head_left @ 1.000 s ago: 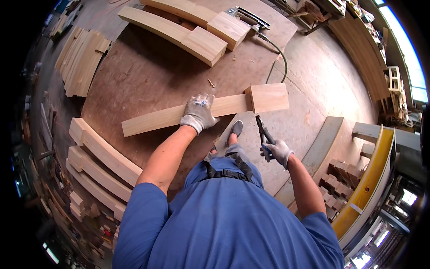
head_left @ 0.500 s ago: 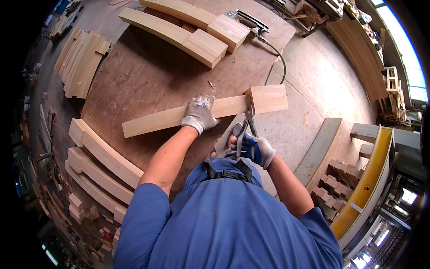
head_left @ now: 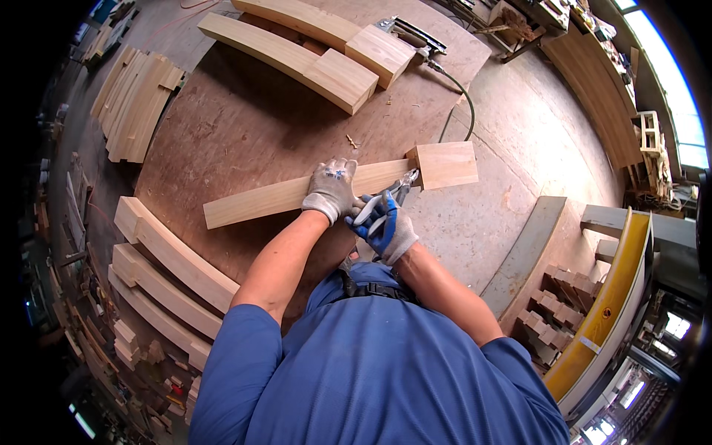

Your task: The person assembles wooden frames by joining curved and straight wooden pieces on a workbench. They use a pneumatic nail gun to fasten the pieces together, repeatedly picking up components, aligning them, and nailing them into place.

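The left hand (head_left: 331, 189) clasps the beam (head_left: 256, 203), fingers curled over its far edge; the right hand's (head_left: 386, 227) fingers wrap the pliers (head_left: 403, 187), tip beside the block (head_left: 448, 165).

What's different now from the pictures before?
The right hand swung left, close to the left hand, turning the pliers so their handles slant leftward. Nothing was let go: it still holds them. The left hand stayed on the wooden piece, which hasn't visibly moved.

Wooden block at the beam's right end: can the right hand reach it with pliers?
Likely yes: the right hand holds pliers with their tips beside the wooden block, nothing visible between.
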Demonstrator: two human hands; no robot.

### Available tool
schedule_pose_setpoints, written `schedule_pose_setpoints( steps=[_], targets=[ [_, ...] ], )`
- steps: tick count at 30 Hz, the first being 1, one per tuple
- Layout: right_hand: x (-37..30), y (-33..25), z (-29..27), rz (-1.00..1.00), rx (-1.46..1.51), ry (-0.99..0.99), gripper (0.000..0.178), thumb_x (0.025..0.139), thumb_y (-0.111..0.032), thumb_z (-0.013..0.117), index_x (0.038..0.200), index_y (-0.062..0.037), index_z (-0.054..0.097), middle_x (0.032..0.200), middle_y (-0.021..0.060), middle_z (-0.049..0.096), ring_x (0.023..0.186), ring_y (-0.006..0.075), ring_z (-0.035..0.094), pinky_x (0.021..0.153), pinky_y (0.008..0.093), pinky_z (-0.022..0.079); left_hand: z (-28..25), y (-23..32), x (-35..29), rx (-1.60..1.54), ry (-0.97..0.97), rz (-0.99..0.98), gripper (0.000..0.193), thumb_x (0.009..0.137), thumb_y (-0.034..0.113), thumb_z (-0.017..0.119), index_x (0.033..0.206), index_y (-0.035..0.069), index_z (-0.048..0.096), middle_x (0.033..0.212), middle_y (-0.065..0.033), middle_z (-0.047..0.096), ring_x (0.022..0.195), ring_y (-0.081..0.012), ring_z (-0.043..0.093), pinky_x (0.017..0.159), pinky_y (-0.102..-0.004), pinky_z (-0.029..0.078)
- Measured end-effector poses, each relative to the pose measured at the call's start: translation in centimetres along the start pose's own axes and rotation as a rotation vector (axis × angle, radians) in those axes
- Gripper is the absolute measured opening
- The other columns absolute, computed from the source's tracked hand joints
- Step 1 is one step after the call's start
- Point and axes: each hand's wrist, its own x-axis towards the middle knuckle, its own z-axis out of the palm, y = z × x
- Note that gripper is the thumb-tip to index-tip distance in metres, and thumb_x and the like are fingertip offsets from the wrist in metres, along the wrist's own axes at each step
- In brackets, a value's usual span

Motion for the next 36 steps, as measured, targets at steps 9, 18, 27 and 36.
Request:
schedule_pose_setpoints(
  steps=[9, 18, 27, 36],
  targets=[
    [-2.8, -1.8, -1.5, 0.104, 0.046, -0.049, 0.048, 0.113, -0.045, 0.046, 0.123, 0.0003, 0.058, 0.100, 0.0125, 0.065, 0.086, 0.0258, 0.062, 0.081, 0.0441, 0.053, 1.2, -0.3, 0.2, 0.016, 0.040, -0.018, 0.084, 0.076, 0.054, 0.084, 0.143, 0.010, 0.058, 0.140, -0.0142, 0.062, 0.136, -0.0295, 0.057, 0.116, -0.0445, 0.040],
    [-6.3, -7.5, -4.0, 0.378, -0.169, -0.069, 0.038, 0.109, -0.041, 0.054, 0.111, -0.0048, 0.064, 0.087, 0.0101, 0.068, 0.072, 0.0249, 0.063, 0.063, 0.0391, 0.051, 0.9, -0.2, 0.2, 0.013, 0.022, -0.002, 0.085, 0.077, 0.054, 0.085, 0.143, 0.008, 0.057, 0.139, -0.0128, 0.063, 0.136, -0.0286, 0.057, 0.115, -0.0450, 0.041],
    [-10.4, -16.8, -9.3, 0.352, -1.264, 0.194, 0.041, 0.104, -0.037, 0.067, 0.104, 0.0035, 0.073, 0.082, 0.0156, 0.075, 0.062, 0.0263, 0.073, 0.057, 0.0408, 0.062, 1.2, -0.3, 0.2, 0.011, 0.045, -0.003, 0.088, 0.075, 0.055, 0.086, 0.144, 0.008, 0.058, 0.139, -0.0128, 0.064, 0.135, -0.0290, 0.058, 0.114, -0.0438, 0.042],
    [-10.4, -14.2, -9.6, 0.110, -1.663, 0.406, 0.028, 0.103, -0.027, 0.070, 0.092, -0.0011, 0.073, 0.078, 0.0076, 0.072, 0.058, 0.0141, 0.061, 0.054, 0.0321, 0.049, 1.0, -0.1, 0.2, 0.039, 0.017, -0.004, 0.086, 0.079, 0.056, 0.082, 0.146, 0.008, 0.056, 0.141, -0.0131, 0.062, 0.137, -0.0286, 0.056, 0.115, -0.0449, 0.041]
  ],
)
